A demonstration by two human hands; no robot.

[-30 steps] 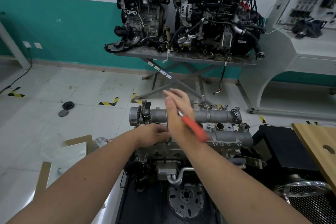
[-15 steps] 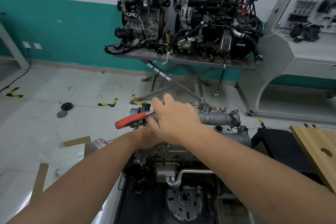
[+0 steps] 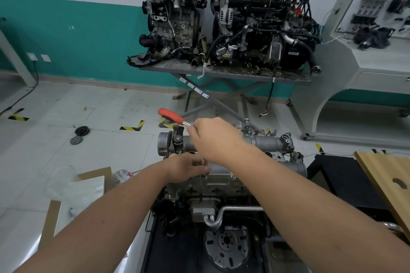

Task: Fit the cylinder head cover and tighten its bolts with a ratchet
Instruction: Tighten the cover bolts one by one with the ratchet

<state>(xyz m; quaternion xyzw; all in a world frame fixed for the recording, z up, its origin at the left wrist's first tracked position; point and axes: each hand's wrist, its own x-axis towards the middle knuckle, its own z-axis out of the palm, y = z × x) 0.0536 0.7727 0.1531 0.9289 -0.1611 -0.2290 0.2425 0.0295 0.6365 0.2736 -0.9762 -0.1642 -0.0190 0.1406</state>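
Note:
The grey cylinder head cover (image 3: 269, 143) lies on top of the engine (image 3: 213, 188) in front of me. My right hand (image 3: 216, 139) grips the ratchet (image 3: 172, 115) by its metal shaft; the red handle points up and to the left. The ratchet's head and socket are hidden under that hand. My left hand (image 3: 188, 167) rests on the cover's near left edge with its fingers curled around the socket extension below the ratchet. Two bolts (image 3: 233, 177) show along the cover's near edge.
Two other engines (image 3: 255, 22) stand on a metal table (image 3: 221, 72) against the far wall. Cardboard (image 3: 88, 186) lies on the floor at left, round parts (image 3: 82, 131) beyond it. A wooden board (image 3: 390, 184) and a black stand (image 3: 346, 179) are at right.
My right hand has swung the ratchet handle from pointing toward me at right, round to the left, and now up and away at left. My left hand has stayed at the cover's left edge.

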